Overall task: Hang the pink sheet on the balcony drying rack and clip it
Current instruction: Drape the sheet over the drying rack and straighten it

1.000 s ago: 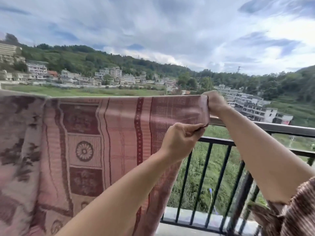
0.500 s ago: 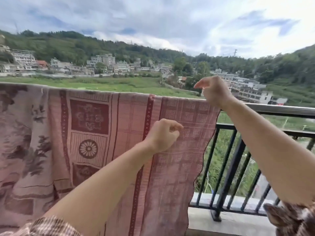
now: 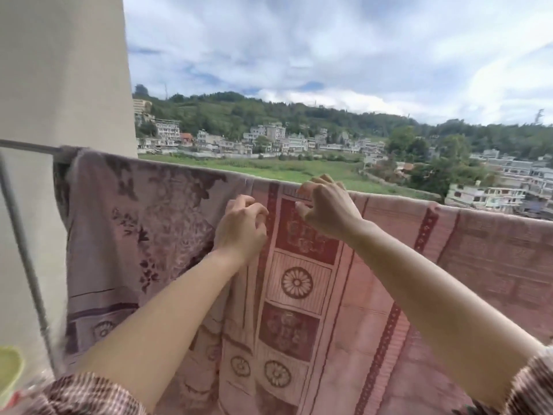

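the pink sheet (image 3: 299,280) was a woven cloth, matt and faintly ribbed, its dark red pattern lying flat in the weave. toward the pillar (image 3: 59,70) the cloth looked softer and fuzzier, a mauve nap with a darker floral print. the rail (image 3: 27,146) it hung over was bare grey metal with a dull sheen, and so was the upright tube (image 3: 24,250) below it. the pillar was smooth and matt, an off-white painted or plastered face. the sleeves (image 3: 83,393) were a checked woven cloth, matt and a little coarse
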`<state>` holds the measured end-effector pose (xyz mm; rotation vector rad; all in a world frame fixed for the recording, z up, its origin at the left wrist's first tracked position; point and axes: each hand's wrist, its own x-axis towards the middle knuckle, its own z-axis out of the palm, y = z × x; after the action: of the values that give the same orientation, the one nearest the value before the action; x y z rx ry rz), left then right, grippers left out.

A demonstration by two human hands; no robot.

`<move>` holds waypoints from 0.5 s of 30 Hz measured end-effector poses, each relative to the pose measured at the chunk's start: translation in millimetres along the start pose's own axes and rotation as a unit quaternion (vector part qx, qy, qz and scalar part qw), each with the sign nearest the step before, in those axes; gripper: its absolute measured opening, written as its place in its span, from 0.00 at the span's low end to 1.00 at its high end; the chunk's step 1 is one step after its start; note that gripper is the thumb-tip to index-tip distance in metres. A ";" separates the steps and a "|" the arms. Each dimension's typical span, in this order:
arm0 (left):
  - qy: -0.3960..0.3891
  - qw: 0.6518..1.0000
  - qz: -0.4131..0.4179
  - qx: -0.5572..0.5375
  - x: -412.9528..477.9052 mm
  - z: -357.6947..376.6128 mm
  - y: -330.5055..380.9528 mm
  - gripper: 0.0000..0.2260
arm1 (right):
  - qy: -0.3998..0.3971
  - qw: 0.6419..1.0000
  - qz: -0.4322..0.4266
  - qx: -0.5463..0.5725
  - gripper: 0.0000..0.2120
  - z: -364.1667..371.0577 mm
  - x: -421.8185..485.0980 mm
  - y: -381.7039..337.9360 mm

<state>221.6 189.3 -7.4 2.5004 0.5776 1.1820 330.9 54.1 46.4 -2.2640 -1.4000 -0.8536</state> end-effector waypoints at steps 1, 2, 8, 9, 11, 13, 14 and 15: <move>0.005 1.000 -0.005 0.013 5.3 -11.2 -24.8 0.11 | 0.007 1.000 -0.017 -0.005 0.11 14.7 14.1 -17.2; 0.007 1.000 -0.010 0.021 10.9 -20.7 -48.3 0.12 | 0.013 0.999 -0.030 -0.012 0.11 27.8 26.4 -33.3; 0.026 0.998 -0.047 0.030 54.9 -71.9 -179.6 0.16 | 0.016 0.996 -0.050 -0.068 0.15 91.7 103.5 -125.5; 0.023 0.998 -0.050 0.028 63.2 -77.2 -196.9 0.16 | 0.015 0.996 -0.040 -0.072 0.14 98.6 114.1 -134.9; 0.022 0.999 -0.035 0.035 81.1 -83.3 -225.7 0.18 | 0.023 0.997 -0.008 -0.069 0.12 110.4 130.6 -147.7; 0.026 0.999 0.005 0.046 99.0 -86.4 -240.3 0.20 | 0.038 0.997 0.030 -0.067 0.11 118.3 139.1 -152.5; 0.027 0.998 0.030 0.048 107.7 -86.6 -243.0 0.21 | 0.042 0.996 0.047 -0.066 0.12 121.3 140.6 -152.7; 0.024 0.997 0.054 0.050 116.4 -85.8 -243.5 0.21 | 0.043 0.995 0.061 -0.063 0.13 123.9 141.2 -151.6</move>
<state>167.2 466.4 13.8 2.6237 0.5307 1.2853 281.1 290.3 40.7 -2.3480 -1.1871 -1.0103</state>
